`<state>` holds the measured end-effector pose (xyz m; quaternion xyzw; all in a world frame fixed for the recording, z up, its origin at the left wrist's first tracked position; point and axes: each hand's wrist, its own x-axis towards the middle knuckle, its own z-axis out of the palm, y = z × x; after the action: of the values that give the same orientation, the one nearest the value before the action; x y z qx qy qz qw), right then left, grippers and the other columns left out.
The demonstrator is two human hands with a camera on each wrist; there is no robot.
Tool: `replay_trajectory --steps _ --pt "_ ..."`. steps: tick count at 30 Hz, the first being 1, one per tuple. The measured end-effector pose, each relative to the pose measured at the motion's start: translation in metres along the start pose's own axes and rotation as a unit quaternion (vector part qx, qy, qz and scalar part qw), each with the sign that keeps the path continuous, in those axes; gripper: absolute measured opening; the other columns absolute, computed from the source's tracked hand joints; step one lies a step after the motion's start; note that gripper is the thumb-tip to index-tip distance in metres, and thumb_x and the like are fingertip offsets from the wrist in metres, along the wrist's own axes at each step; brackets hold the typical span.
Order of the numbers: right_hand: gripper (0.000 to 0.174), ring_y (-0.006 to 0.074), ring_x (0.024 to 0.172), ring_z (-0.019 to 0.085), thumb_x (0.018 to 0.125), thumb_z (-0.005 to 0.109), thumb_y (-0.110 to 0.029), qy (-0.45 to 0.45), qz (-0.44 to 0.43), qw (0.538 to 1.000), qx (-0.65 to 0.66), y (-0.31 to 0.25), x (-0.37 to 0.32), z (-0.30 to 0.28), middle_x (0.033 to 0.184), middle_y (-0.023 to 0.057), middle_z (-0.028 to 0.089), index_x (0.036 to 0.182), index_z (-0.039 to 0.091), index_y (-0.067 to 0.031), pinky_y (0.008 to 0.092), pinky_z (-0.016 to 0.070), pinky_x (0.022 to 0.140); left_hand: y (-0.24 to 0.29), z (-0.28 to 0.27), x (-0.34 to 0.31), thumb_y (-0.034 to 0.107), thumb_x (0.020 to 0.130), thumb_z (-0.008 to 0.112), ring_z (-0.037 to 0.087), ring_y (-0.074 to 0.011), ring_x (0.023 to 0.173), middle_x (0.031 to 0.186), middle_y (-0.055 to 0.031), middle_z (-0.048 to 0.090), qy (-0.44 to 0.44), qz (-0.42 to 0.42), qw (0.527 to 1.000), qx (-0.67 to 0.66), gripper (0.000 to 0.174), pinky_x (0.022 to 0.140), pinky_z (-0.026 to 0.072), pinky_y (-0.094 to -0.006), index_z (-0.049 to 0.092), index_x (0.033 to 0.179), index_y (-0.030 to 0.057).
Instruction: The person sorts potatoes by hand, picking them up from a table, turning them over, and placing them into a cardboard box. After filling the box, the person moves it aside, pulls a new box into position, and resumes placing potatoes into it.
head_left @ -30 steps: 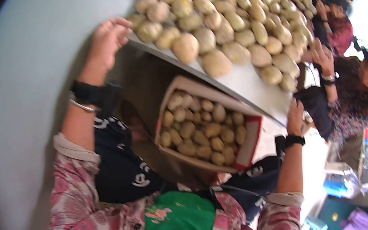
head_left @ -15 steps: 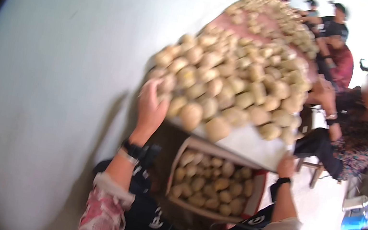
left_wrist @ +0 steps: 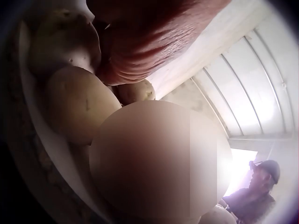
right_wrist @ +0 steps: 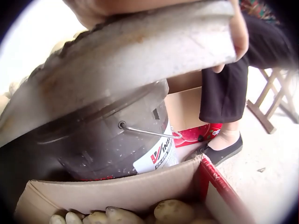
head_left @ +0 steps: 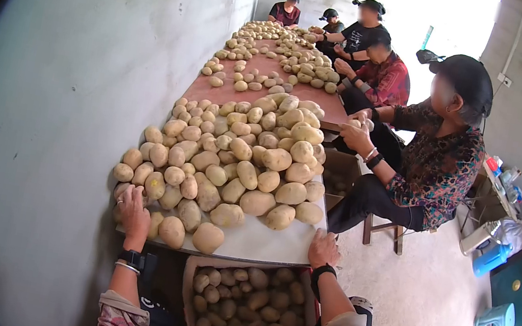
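Note:
Potatoes (head_left: 248, 175) lie heaped on the near end of a long table with a pale top (head_left: 262, 240). My left hand (head_left: 135, 214) rests at the left near corner, its fingers beside the outermost potatoes. Close up in the left wrist view, that hand (left_wrist: 154, 37) is over several potatoes (left_wrist: 81, 105); its fingertips are hidden. At the right near corner, my right hand (head_left: 324, 250) grips the table edge. The right wrist view shows its fingers (right_wrist: 239, 35) bent round the thick rim (right_wrist: 140, 51). Below the table edge stands a cardboard box (head_left: 188, 306) holding more potatoes (head_left: 251, 303).
A wall (head_left: 78, 98) runs along the left side. A person (head_left: 442, 152) sits at the right, with others farther along the table. Under the table stands a bucket (right_wrist: 107, 144) with a wire handle. A blue stool (head_left: 495, 325) is at the right.
The head view has lifted, so the whole table and the people along it now show. My left hand stays by the left corner potatoes, and the right hand stays at the right corner.

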<state>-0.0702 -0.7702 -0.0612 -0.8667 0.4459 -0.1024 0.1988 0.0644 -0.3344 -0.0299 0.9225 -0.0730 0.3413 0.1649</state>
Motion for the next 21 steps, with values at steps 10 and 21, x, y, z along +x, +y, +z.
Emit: replay_trajectory --steps 10,21 --pt "0.055 0.0401 0.103 0.055 0.091 0.034 -0.047 -0.009 -0.019 1.0 0.008 -0.003 -0.002 -0.007 0.11 0.0244 0.058 0.119 0.043 0.0002 0.0503 0.0396 0.089 0.009 -0.019 0.002 -0.004 0.067 0.061 0.043 -0.0357 0.115 0.123 -0.015 0.046 -0.006 -0.018 1.0 -0.004 0.051 0.095 0.0358 -0.0443 0.05 0.115 0.0053" --pt "0.053 0.0362 0.106 0.054 0.091 0.037 -0.048 0.022 -0.009 0.999 0.029 -0.003 -0.004 -0.001 0.113 0.0185 0.059 0.111 0.051 -0.0011 0.0495 0.0363 0.091 0.014 -0.047 0.01 0.024 0.082 0.058 0.057 -0.0233 0.089 0.108 -0.0132 0.055 0.039 -0.256 0.872 -0.414 0.04 0.069 0.0468 -0.0329 0.046 0.115 0.0049"
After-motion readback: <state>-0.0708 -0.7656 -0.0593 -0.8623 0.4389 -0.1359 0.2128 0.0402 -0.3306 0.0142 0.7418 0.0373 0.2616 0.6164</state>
